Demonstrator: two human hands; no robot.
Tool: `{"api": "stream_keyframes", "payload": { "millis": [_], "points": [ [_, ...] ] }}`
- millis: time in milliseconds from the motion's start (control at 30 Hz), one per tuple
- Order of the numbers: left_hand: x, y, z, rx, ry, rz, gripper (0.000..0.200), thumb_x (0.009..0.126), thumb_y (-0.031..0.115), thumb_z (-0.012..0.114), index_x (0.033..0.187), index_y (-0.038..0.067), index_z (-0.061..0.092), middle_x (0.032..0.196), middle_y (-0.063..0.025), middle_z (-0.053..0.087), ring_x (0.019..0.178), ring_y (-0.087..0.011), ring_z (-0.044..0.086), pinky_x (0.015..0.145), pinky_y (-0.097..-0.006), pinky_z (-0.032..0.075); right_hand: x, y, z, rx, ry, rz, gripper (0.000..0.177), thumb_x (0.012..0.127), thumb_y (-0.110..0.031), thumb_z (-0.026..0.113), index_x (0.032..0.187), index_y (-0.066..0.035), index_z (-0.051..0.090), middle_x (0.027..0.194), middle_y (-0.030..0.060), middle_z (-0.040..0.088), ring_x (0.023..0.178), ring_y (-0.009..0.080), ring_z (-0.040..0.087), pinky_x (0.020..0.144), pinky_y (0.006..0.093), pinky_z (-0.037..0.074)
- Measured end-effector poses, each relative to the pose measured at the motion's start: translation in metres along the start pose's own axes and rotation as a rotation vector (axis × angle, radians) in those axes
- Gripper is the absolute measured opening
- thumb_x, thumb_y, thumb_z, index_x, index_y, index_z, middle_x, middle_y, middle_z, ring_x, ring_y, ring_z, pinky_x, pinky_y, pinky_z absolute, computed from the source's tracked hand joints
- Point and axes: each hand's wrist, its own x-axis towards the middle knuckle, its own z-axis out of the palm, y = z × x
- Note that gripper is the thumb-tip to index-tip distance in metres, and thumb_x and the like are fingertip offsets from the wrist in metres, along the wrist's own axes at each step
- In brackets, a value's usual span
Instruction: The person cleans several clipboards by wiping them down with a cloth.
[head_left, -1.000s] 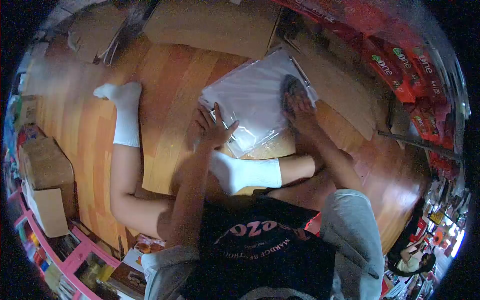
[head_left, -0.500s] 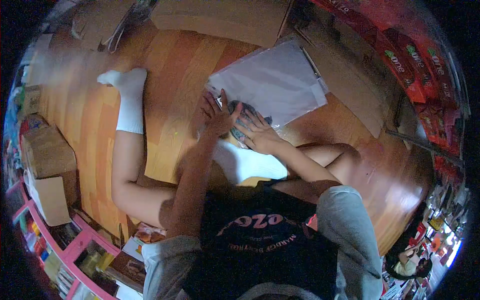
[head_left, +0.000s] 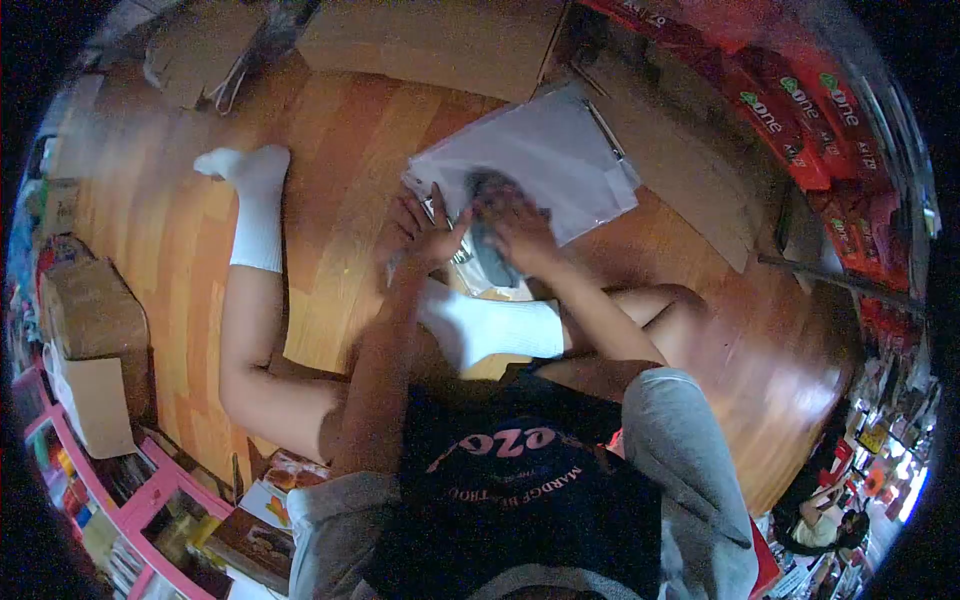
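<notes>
A clear plastic sleeve with a white sheet (head_left: 560,150) lies on the wooden floor in front of the crossed leg. On its lower left part is a dark grey, flat item (head_left: 492,250), blurred, so I cannot make out what it is. My right hand (head_left: 518,232) rests on this item with its fingers spread, smeared by motion. Just to the left, my left hand (head_left: 428,235) has its fingers apart at the sleeve's left corner, near a shiny strip of plastic. Neither hand visibly grips anything.
Cardboard (head_left: 430,45) lies at the top, and another long piece (head_left: 680,150) runs along the right. Red paper packs (head_left: 800,120) are stacked at the upper right. A cardboard box (head_left: 95,310) and a pink rack (head_left: 150,495) stand left. A person (head_left: 822,525) shows lower right.
My right hand has moved slightly up over the grey item, which now shows more below it. My left hand has shifted a little left. The whole view has shifted slightly.
</notes>
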Motion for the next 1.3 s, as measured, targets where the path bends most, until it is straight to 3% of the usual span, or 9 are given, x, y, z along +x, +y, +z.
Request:
{"api": "stream_keyframes", "payload": {
  "millis": [33, 100, 200, 433, 633, 800, 867, 933, 1300],
  "points": [
    [0.011, 0.002, -0.019, 0.002, 0.007, -0.003, 0.066, 0.081, 0.052, 0.035, 0.131, 0.008, 0.027, 0.129, -0.0315, 0.025, 0.111, -0.0547, 0.029, 0.085, -0.0649, 0.027, 0.001, 0.012, -0.003, -0.003, 0.005, -0.005, 0.052, 0.081, -0.031, 0.049, 0.128, -0.017, 0.032, 0.131, 0.0117, 0.033, 0.123, 0.0322, 0.025, 0.102, 0.0451, 0.017],
    [0.044, 0.002, -0.074, -0.399, -0.781, -0.285, 0.074, 0.081, 0.058, 0.03, 0.134, 0.01, 0.015, 0.134, -0.0306, 0.007, 0.122, -0.0516, 0.006, 0.095, -0.0624, 0.009, -0.004, 0.044, -0.005, -0.161, 0.114, 0.179, 0.051, 0.081, -0.027, 0.049, 0.128, -0.019, 0.032, 0.13, 0.011, 0.035, 0.122, 0.0333, 0.028, 0.1, 0.0454, 0.021],
    [0.042, -0.003, -0.059, -0.538, -0.955, -0.319, 0.087, 0.075, 0.068, 0.027, 0.135, 0.013, -0.004, 0.134, -0.0275, -0.017, 0.121, -0.044, -0.022, 0.095, -0.0583, -0.01, -0.028, 0.09, -0.016, -0.415, 0.134, 0.405, 0.049, 0.081, -0.024, 0.049, 0.127, -0.016, 0.034, 0.126, 0.0131, 0.038, 0.115, 0.0341, 0.036, 0.093, 0.046, 0.032],
    [0.033, -0.001, -0.053, -0.458, -0.871, -0.213, 0.088, 0.077, 0.064, 0.029, 0.134, 0.006, -0.005, 0.133, -0.0287, -0.018, 0.12, -0.0451, -0.024, 0.092, -0.0599, -0.012, -0.093, 0.116, -0.093, -0.218, 0.334, 0.587, 0.042, 0.078, -0.02, 0.051, 0.116, -0.003, 0.043, 0.093, 0.0195, 0.057, 0.084, 0.0385, 0.055, 0.077, 0.0433, 0.044],
    [0.033, -0.009, -0.056, -0.837, -0.306, -0.295, 0.084, 0.076, 0.035, 0.057, 0.131, -0.004, 0.007, 0.134, -0.0281, 0.012, 0.125, -0.0393, 0.01, 0.101, -0.0485, 0.006, -0.103, 0.126, -0.09, 0.602, 0.335, 0.852, 0.048, 0.072, -0.031, 0.058, 0.111, -0.006, 0.046, 0.109, 0.0144, 0.052, 0.102, 0.031, 0.048, 0.088, 0.0379, 0.038],
    [0.043, -0.009, -0.072, -0.984, -0.117, -0.326, 0.067, 0.072, 0.005, 0.057, 0.126, -0.005, 0.019, 0.124, -0.0208, 0.034, 0.114, -0.0312, 0.035, 0.097, -0.0357, 0.026, -0.093, 0.116, -0.094, 0.593, 0.408, 0.638, 0.042, 0.08, -0.034, 0.05, 0.107, -0.003, 0.052, 0.105, 0.018, 0.055, 0.099, 0.0326, 0.051, 0.082, 0.0371, 0.04],
    [0.049, -0.01, -0.088, -1.283, -0.222, -0.481, 0.067, 0.073, 0.004, 0.056, 0.127, -0.004, 0.017, 0.124, -0.0197, 0.035, 0.114, -0.0293, 0.036, 0.096, -0.0343, 0.027, -0.082, 0.117, -0.095, 0.27, 0.232, 0.911, 0.044, 0.078, -0.036, 0.052, 0.108, -0.004, 0.05, 0.106, 0.0181, 0.055, 0.1, 0.0321, 0.051, 0.083, 0.0371, 0.04],
    [0.053, -0.011, -0.095, -1.576, -0.33, -0.632, 0.068, 0.074, 0.002, 0.055, 0.128, -0.003, 0.015, 0.124, -0.0186, 0.035, 0.114, -0.0275, 0.037, 0.096, -0.0328, 0.028, -0.087, 0.11, -0.098, 0.112, 0.283, 0.608, 0.036, 0.079, -0.032, 0.051, 0.099, -0.002, 0.05, 0.101, 0.0187, 0.054, 0.095, 0.0323, 0.05, 0.082, 0.0368, 0.04],
    [0.058, -0.021, -0.131, -2.306, -0.212, -1.061, 0.038, 0.079, 0.015, 0.056, 0.112, 0.004, 0.043, 0.097, -0.0074, 0.055, 0.082, -0.0183, 0.055, 0.072, -0.0324, 0.046, -0.074, 0.155, -0.079, 0.345, 0.117, 0.93, 0.05, 0.076, -0.036, 0.056, 0.108, 0.002, 0.048, 0.104, 0.0218, 0.055, 0.096, 0.0327, 0.054, 0.084, 0.0384, 0.041]
  ]
}}
